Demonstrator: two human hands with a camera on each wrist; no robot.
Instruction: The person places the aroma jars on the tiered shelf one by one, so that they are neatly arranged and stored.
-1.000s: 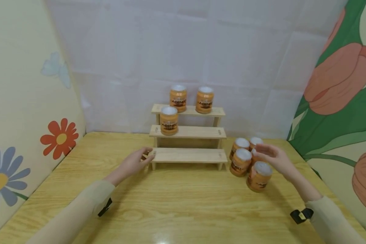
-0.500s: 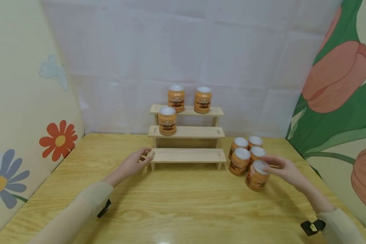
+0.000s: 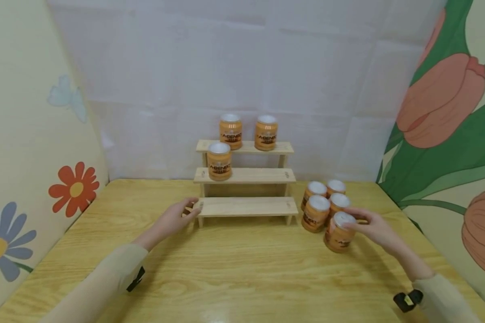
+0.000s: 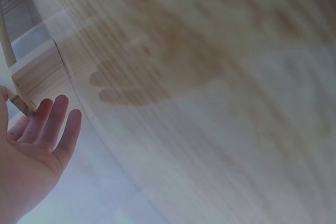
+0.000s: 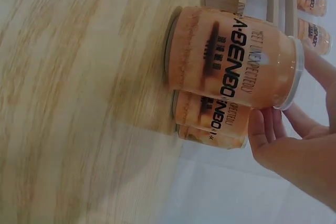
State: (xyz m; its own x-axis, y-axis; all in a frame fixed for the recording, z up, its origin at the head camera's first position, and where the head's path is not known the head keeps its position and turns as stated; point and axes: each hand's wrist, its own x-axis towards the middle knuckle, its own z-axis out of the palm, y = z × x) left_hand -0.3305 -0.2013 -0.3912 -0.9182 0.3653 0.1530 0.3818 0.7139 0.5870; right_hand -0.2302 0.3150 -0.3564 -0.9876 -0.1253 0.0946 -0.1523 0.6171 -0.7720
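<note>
My right hand (image 3: 377, 229) holds an orange can (image 3: 339, 235) near its silvery lid, at the front of a cluster on the table's right side. In the right wrist view the held can (image 5: 231, 59) stands upright on the table, the fingers partly hidden behind it. My left hand (image 3: 171, 222) rests its fingertips at the left end of the bottom step (image 3: 248, 206) of a three-tier wooden display rack. The left wrist view shows these fingers (image 4: 55, 121) fairly straight and spread beside the rack's end (image 4: 39, 74).
Two orange cans (image 3: 231, 132) stand on the top step and one can (image 3: 219, 162) on the middle step's left. Several more cans (image 3: 316, 214) stand close together right of the rack. A white cloth (image 3: 242, 58) hangs behind the wooden table (image 3: 226, 269).
My right hand has come down from above the cluster onto the front can and now grips it near the top. The left hand keeps its place at the rack; the head view shifts slightly.
</note>
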